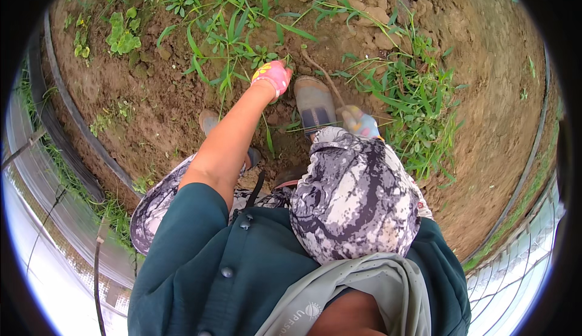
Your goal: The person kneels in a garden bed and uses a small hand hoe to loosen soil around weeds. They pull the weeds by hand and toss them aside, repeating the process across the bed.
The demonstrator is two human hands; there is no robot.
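Observation:
My left hand (pixel 274 77), in a pink patterned glove, reaches down to the soil with its fingers curled on a small green weed (pixel 288 58). Grassy weeds (pixel 234 31) grow just beyond and to the left of it. My right hand (pixel 359 121), in a light blue patterned glove and slightly blurred, grips a thin, brown, curved rod-like tool (pixel 325 73) beside my knee. The tool's far end lies near the soil, right of my left hand; its exact kind cannot be told. Part of the right hand is hidden behind the patterned trouser leg.
My shoe (pixel 313 101) stands between the hands. A heap of weeds (pixel 420 104) lies to the right, near clods (pixel 375 15). A broad-leaved plant (pixel 122 35) grows at the upper left. Dark hoses (pixel 75 108) run along the left, and another thin line (pixel 529 167) curves along the right edge.

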